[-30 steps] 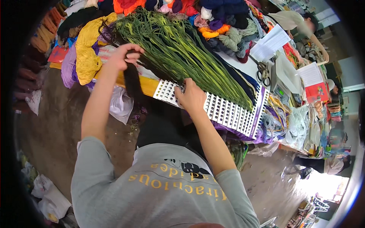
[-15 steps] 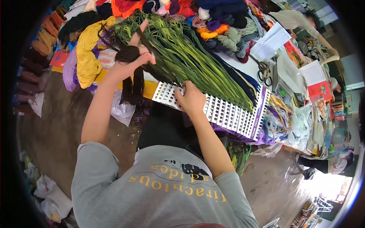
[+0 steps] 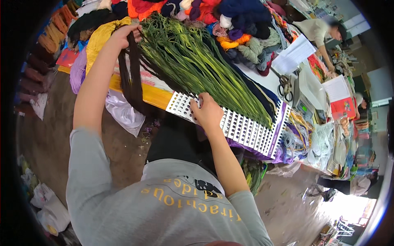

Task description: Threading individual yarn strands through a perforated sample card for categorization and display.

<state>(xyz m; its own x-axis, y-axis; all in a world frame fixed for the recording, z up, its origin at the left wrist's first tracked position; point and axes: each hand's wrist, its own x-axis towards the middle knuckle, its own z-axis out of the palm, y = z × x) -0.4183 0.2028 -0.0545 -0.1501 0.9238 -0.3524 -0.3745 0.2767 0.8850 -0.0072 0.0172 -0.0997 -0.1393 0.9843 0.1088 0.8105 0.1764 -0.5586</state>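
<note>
My left hand [image 3: 126,37] is closed round a hank of dark brown yarn [image 3: 134,76], beside the far left end of the green strands. Loose brown lengths hang from it over the table's near edge. My right hand [image 3: 209,112] grips the left part of a row of white perforated cards [image 3: 246,130], thumb and fingers bent at the holes. Brown strands run from the left hand to the cards near those fingertips. Long green and yellow-green yarn [image 3: 201,71] lies fanned out from the cards; the yarn ends under my right fingers are hidden.
Coloured yarn skeins [image 3: 254,24] are heaped along the back, with a yellow skein [image 3: 100,43] at left. Black-handled scissors [image 3: 285,87], papers [image 3: 293,53] and a scale [image 3: 304,102] stand at right. Another person [image 3: 318,33] leans over the table at far right.
My left hand has moved left and away from me, and the brown yarn now hangs straighter and longer below it. The right hand stays at the cards.
</note>
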